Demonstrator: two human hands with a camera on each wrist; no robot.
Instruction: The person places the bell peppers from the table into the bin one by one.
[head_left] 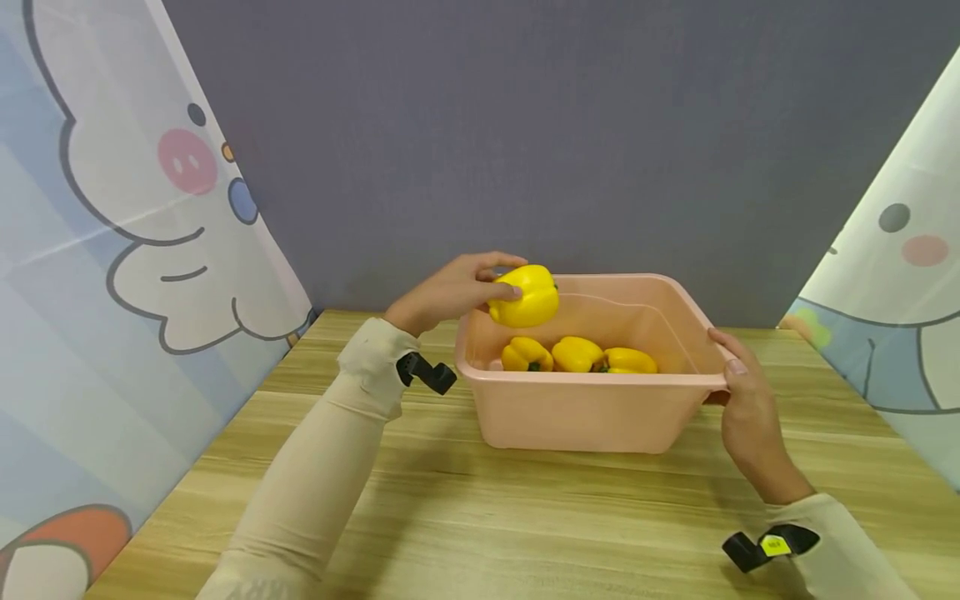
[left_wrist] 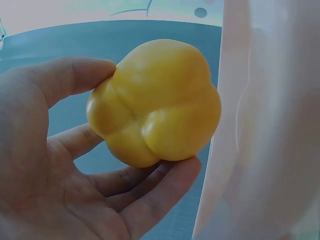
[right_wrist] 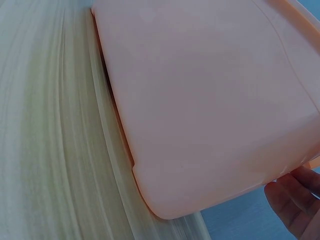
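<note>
A pink plastic tub [head_left: 585,408] stands on the wooden table [head_left: 450,517]. Three yellow bell peppers [head_left: 576,356] lie inside it. My left hand [head_left: 450,292] holds a fourth yellow pepper [head_left: 527,297] over the tub's far left corner, fingers curled round it. In the left wrist view this pepper [left_wrist: 156,102] sits between thumb and fingers [left_wrist: 150,200], beside the tub wall [left_wrist: 265,125]. My right hand [head_left: 746,400] grips the tub's right rim. The right wrist view shows the tub's outer side [right_wrist: 210,105] and my fingertips [right_wrist: 295,195] under the rim.
A grey wall rises behind the table. Cartoon-printed curtains [head_left: 112,233] hang at the left and at the right [head_left: 900,275]. Bare wooden tabletop stretches in front of the tub. Black wrist cameras [head_left: 427,372] are strapped to both sleeves.
</note>
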